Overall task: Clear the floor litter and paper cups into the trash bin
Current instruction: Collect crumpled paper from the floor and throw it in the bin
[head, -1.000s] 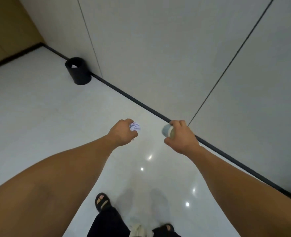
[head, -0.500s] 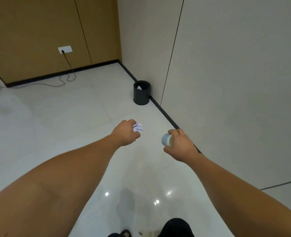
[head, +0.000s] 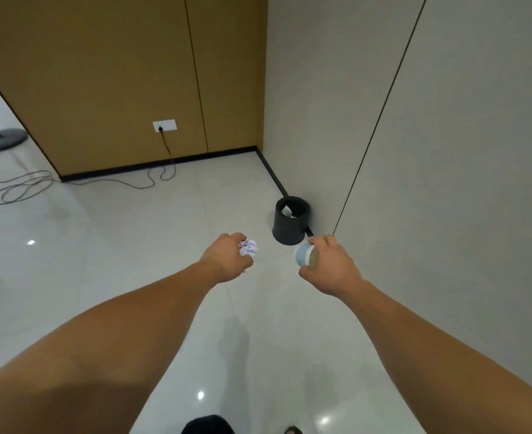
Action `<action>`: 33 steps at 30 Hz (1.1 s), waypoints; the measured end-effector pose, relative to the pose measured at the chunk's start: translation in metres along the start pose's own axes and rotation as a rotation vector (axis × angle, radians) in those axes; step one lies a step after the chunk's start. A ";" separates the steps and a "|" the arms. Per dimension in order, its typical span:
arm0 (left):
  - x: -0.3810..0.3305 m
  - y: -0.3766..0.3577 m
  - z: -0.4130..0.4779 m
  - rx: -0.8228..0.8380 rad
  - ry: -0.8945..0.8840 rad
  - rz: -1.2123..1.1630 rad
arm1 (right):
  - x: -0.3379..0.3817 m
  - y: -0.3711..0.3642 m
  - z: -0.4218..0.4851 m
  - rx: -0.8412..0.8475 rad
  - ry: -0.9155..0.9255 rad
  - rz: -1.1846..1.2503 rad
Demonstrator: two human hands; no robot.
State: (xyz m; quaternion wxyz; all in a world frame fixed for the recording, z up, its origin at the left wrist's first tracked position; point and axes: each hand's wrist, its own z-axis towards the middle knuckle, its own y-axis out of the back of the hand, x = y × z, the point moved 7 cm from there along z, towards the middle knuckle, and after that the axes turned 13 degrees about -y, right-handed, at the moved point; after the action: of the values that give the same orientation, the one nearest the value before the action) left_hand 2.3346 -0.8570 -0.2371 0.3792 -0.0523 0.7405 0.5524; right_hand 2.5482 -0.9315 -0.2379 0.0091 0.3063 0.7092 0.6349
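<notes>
A round black trash bin [head: 288, 228] stands on the pale floor against the grey wall, with white litter showing inside it. My left hand [head: 224, 260] is stretched forward, shut on a crumpled white paper ball [head: 248, 247], left of and a little short of the bin. My right hand [head: 332, 267] grips a pale blue paper cup [head: 304, 255] lying sideways in the fist, its end pointing left, just in front of the bin's right side.
A grey wall [head: 446, 183] runs close along my right. Brown panelled wall [head: 117, 73] with a socket [head: 164, 125] lies ahead. A long cable [head: 23, 186] loops over the floor at left, near a round stand base [head: 1, 139].
The view has swung and moved forward, so the bin now sits close ahead of my hands. Both hands keep the same grip on paper ball and cup.
</notes>
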 end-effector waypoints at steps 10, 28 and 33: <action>0.069 0.036 0.177 0.053 0.040 -0.005 | 0.061 -0.009 0.194 0.050 0.017 -0.045; 0.096 0.065 0.569 0.263 -0.161 0.011 | 0.080 0.004 0.514 0.030 -0.253 0.032; 0.105 0.016 0.682 0.366 -0.160 0.021 | 0.044 -0.030 0.627 0.089 -0.298 0.086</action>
State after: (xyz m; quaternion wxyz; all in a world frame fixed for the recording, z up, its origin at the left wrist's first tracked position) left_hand 2.5964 -0.2304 -0.3595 0.4343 0.0694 0.7964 0.4151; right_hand 2.7521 -0.3510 -0.3699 0.0734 0.4274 0.7136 0.5502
